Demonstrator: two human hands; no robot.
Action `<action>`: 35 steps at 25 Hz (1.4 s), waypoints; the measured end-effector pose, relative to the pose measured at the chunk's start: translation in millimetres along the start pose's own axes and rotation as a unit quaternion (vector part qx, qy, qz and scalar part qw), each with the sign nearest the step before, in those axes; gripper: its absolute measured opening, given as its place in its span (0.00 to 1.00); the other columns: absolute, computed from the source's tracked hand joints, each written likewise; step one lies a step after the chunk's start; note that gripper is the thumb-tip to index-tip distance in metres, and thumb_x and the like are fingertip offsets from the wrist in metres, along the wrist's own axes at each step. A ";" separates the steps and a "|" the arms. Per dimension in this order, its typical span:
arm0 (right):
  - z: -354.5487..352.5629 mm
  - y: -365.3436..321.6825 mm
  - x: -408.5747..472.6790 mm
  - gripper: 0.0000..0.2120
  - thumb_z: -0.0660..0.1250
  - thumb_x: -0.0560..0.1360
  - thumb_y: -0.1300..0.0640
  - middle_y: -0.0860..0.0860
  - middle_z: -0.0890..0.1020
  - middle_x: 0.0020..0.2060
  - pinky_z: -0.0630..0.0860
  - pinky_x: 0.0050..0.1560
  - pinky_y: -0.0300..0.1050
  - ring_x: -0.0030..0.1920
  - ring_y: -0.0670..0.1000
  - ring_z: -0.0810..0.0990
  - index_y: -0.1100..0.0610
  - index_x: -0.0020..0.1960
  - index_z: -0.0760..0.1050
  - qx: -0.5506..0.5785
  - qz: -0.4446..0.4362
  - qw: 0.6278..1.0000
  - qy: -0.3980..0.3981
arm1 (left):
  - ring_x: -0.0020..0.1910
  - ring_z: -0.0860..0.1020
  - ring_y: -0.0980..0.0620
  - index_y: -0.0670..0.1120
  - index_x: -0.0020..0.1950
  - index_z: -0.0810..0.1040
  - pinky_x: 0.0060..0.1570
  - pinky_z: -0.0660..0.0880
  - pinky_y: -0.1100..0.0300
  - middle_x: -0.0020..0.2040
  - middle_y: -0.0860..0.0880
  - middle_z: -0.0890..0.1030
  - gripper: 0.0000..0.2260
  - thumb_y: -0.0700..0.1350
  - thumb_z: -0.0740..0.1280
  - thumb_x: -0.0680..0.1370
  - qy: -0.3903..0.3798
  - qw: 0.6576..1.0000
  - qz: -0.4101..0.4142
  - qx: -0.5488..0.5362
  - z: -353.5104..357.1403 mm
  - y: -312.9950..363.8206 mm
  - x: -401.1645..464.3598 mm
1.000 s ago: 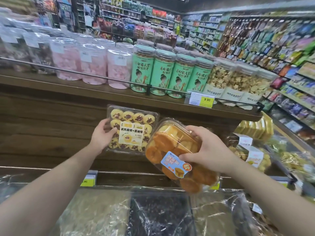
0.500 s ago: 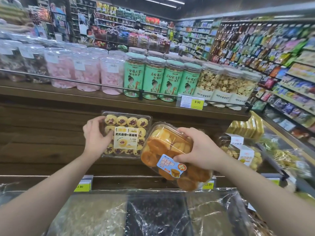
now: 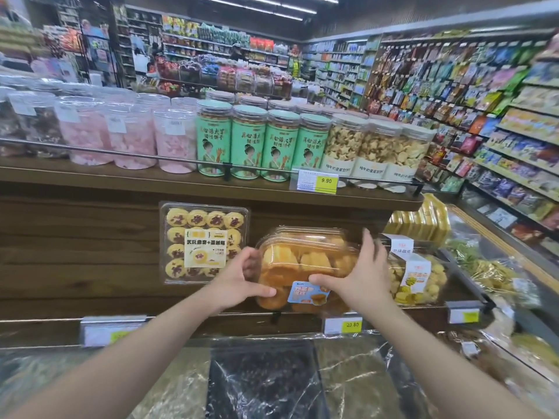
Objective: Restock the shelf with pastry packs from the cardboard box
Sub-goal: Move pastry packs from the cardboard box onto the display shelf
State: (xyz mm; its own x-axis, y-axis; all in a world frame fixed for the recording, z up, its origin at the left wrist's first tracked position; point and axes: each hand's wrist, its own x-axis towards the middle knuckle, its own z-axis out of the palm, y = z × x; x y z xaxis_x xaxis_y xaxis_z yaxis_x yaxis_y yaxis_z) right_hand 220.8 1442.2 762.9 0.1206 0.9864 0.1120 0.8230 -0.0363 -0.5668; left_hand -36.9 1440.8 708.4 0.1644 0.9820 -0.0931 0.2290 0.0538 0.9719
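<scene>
A clear pack of golden pastries [image 3: 305, 261] with a blue label stands on the lower wooden shelf [image 3: 211, 314]. My left hand [image 3: 242, 282] grips its left end, thumb across the front. My right hand [image 3: 360, 273] holds its right end, thumb on the label, fingers up along the side. To the left a square clear pack of jam cookies [image 3: 204, 241] with a cream label stands upright against the shelf back, with no hand on it. The cardboard box is out of sight.
Jars of pink sweets [image 3: 127, 137], green biscuit tins [image 3: 248, 143] and star-cookie jars [image 3: 375, 146] line the upper shelf behind a rail. Yellow snack packs [image 3: 417, 282] stand to the right. Plastic-covered bulk bins [image 3: 260, 379] lie below. Price tag 23.80 [image 3: 343, 325] hangs on the shelf edge.
My left hand has let go of the cookie pack, which now stands on the shelf, and moved right onto the golden pastry pack. That pack went from tilted in the air to level on the shelf.
</scene>
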 end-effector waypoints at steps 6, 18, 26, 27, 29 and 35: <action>39.2 71.4 23.0 0.71 0.85 0.47 0.31 0.50 0.72 0.72 0.75 0.70 0.59 0.71 0.54 0.73 0.50 0.80 0.54 0.252 0.091 0.963 -0.024 | 0.66 0.76 0.53 0.58 0.65 0.70 0.64 0.79 0.47 0.65 0.54 0.77 0.32 0.45 0.82 0.67 0.044 0.999 -0.013 0.000 49.9 -28.2 27.1; 79.6 98.8 67.0 0.54 0.84 0.64 0.46 0.52 0.75 0.68 0.73 0.72 0.58 0.70 0.55 0.74 0.54 0.79 0.56 0.283 0.072 0.955 -0.053 | 0.68 0.76 0.46 0.51 0.75 0.63 0.66 0.77 0.46 0.67 0.48 0.77 0.42 0.44 0.82 0.67 0.165 0.966 -0.086 0.180 63.6 -43.4 81.5; 52.6 94.2 65.3 0.60 0.84 0.66 0.49 0.56 0.66 0.78 0.67 0.76 0.56 0.77 0.58 0.65 0.59 0.83 0.47 0.206 0.074 0.973 -0.075 | 0.71 0.71 0.42 0.50 0.79 0.58 0.69 0.73 0.46 0.72 0.43 0.71 0.46 0.41 0.81 0.68 0.149 0.953 -0.118 0.235 55.7 -15.2 69.2; 45.3 91.4 62.8 0.59 0.83 0.67 0.49 0.57 0.64 0.79 0.66 0.76 0.56 0.78 0.59 0.64 0.59 0.83 0.47 0.190 0.071 0.976 -0.073 | 0.71 0.71 0.41 0.49 0.79 0.58 0.69 0.72 0.47 0.73 0.42 0.70 0.46 0.42 0.81 0.68 0.143 0.949 -0.115 0.255 52.7 -9.7 64.8; 29.0 84.2 58.2 0.56 0.82 0.69 0.48 0.58 0.64 0.79 0.66 0.76 0.57 0.78 0.60 0.64 0.59 0.83 0.49 0.146 0.055 0.985 -0.077 | 0.71 0.71 0.40 0.48 0.79 0.59 0.67 0.71 0.49 0.73 0.41 0.69 0.45 0.43 0.81 0.69 0.130 0.941 -0.101 0.295 46.3 4.7 54.1; -38.5 48.1 17.7 0.35 0.73 0.73 0.39 0.55 0.76 0.67 0.76 0.60 0.52 0.66 0.59 0.77 0.53 0.74 0.68 -0.188 -0.059 0.970 -0.141 | 0.54 0.81 0.47 0.50 0.69 0.72 0.54 0.80 0.52 0.56 0.48 0.80 0.29 0.47 0.76 0.70 0.061 0.878 -0.057 0.471 20.2 50.8 6.8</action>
State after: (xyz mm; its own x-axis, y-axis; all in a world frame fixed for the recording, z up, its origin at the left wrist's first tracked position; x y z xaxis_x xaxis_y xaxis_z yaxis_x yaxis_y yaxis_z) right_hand 283.9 1451.8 769.0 -0.0997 0.9901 -0.0993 0.9725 0.0758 -0.2203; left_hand -4.8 1446.5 752.8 -0.0016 0.9951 -0.0986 0.9388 0.0355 0.3427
